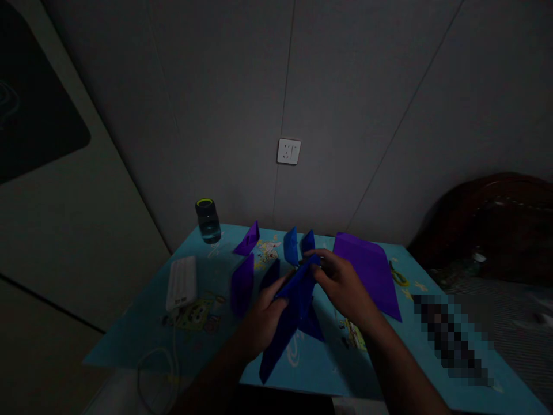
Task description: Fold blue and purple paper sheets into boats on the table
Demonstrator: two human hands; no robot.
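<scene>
A dark blue folded sheet of paper is held in the air between my two hands, tilted, above the near part of the table. My left hand pinches its left side, thumb on top. At the upper right corner, my right hand has thumb and fingers closed on the paper. Folded paper boats stand just beyond: a purple one, a larger purple one, a lighter blue one and a dark blue one. Another dark blue folded piece is partly hidden behind my left hand.
The light blue patterned table meets a grey wall with a socket. A water bottle and a white power bank with a cable are at left. Purple paper sheets and yellow-green scissors lie at right, near a blurred-out object.
</scene>
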